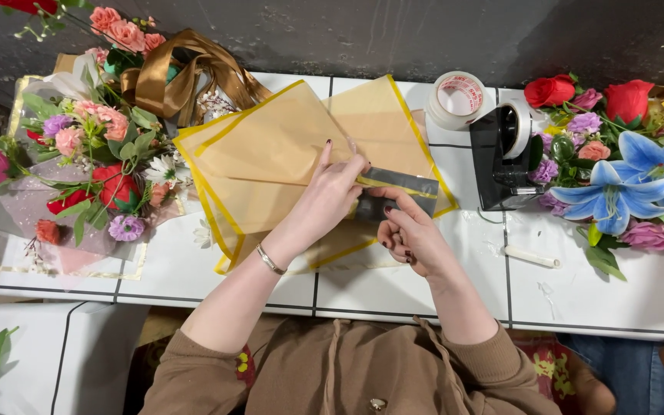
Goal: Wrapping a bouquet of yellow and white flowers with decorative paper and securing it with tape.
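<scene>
— Head view: what's in your hands?
— My left hand (332,188) presses the yellow-edged wrapping sheet (270,154) at mid-table; my right hand (409,234) pinches a tape strip (397,188). Light, floppy, I'd judge; grip its edges.

paper (286,146) mid-table (393,288) | bouquet (90,165) left of paper | tape roll (457,98) behind dispenser (503,157), both right of paper | flowers (616,169) far right | hands on paper's near edge
</scene>
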